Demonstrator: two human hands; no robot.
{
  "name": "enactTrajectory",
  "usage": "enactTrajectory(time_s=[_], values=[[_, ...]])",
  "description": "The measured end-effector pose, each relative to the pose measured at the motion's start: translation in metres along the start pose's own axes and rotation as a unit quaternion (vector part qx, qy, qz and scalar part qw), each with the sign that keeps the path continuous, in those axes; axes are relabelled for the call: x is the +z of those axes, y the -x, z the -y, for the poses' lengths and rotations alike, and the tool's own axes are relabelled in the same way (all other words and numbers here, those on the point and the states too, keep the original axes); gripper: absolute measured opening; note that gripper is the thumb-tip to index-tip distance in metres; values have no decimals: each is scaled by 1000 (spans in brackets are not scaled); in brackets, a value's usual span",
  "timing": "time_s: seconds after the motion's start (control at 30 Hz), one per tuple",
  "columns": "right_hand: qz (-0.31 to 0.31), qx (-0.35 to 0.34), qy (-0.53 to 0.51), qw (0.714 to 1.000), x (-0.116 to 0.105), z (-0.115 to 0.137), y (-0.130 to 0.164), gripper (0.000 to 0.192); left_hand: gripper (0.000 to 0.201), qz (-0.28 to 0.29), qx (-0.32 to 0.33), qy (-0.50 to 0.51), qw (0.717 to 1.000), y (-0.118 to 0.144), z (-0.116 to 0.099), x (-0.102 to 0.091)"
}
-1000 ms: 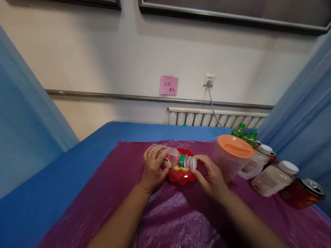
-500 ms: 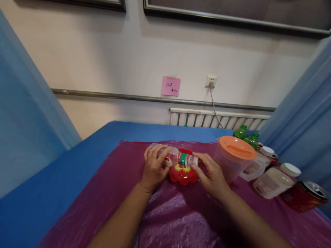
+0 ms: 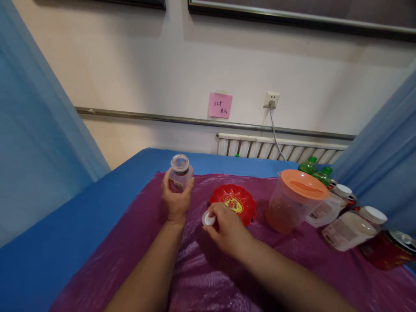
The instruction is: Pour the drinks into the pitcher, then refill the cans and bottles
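Note:
My left hand (image 3: 177, 199) is wrapped round a clear plastic bottle (image 3: 180, 174), held upright with its round, uncapped mouth at the top. Its label is mostly hidden by my fingers. My right hand (image 3: 229, 227) pinches a small white cap (image 3: 209, 218) between thumb and fingers, apart from the bottle. Just behind that hand lies a red scalloped plate (image 3: 248, 208) with a yellow design at its centre, partly covered by my knuckles.
To the right stands a clear pitcher (image 3: 281, 208) with an orange lid. Beyond it are green bottles (image 3: 323, 175), a white-lidded jar (image 3: 351, 227) and a red can (image 3: 386, 249). A purple plastic sheet (image 3: 136, 242) covers part of the blue table surface (image 3: 84, 229).
The bottle went from lying sideways between both hands to upright in my left hand, further left. My right hand moved left and nearer, now with the cap. The red plate is more exposed.

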State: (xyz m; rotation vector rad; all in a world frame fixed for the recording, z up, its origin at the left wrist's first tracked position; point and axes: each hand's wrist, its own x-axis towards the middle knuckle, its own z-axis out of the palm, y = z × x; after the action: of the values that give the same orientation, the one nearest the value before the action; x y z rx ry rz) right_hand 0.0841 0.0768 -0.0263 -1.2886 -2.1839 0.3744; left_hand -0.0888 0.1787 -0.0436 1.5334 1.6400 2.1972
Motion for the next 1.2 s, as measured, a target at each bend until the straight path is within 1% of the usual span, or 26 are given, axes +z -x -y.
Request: enactTrajectory(time_s=[0.07,0.13,0.23,0.3,0.37,0.4,0.47,0.53,0.57,0.63,0.67,0.73,0.8,0.87,0.97,1.1,1.2], values=[[43,-9,66,997,13,10,-17,13,68,-26,5,12,1000,-6,-1,-4],[63,-18,95,993,26,16,-33,15,68,-43,9,19,999,-10,-1,-7],[90,-22,138,986,44,18,-55,19,69,-48,9,17,999,-12,-1,-9],[103,-25,157,982,52,19,-64,22,67,-48,8,16,999,-12,-2,-10],[106,-28,170,979,54,21,-64,25,66,-46,8,18,999,-11,-4,-10],[104,-29,174,979,53,23,-60,27,65,-43,8,20,999,-10,-4,-10],[102,-38,177,978,49,30,-43,29,65,-34,8,23,999,-9,-4,-10],[120,-68,158,978,47,38,-15,27,65,-26,8,25,999,-7,-4,-10],[140,-95,137,976,49,42,0,30,65,-22,8,27,999,-7,-3,-10],[176,-159,83,968,56,47,30,45,67,-21,5,30,999,-8,-2,-9],[182,-184,75,963,61,48,42,53,68,-23,1,31,999,-9,-2,-9],[180,-211,88,957,73,48,59,62,68,-24,-11,32,999,-12,-3,-8],[170,-222,109,954,81,46,66,64,67,-26,-25,41,999,-18,-5,-8],[165,-225,117,953,83,46,65,65,68,-34,-31,56,997,-25,-9,-9],[171,-223,128,951,78,49,62,64,64,-53,-29,73,995,-38,-18,-11],[160,-226,131,952,73,52,62,62,52,-65,-47,99,992,-57,-36,-13],[153,-226,125,954,73,52,63,60,45,-64,-64,123,988,-62,-52,-12]])
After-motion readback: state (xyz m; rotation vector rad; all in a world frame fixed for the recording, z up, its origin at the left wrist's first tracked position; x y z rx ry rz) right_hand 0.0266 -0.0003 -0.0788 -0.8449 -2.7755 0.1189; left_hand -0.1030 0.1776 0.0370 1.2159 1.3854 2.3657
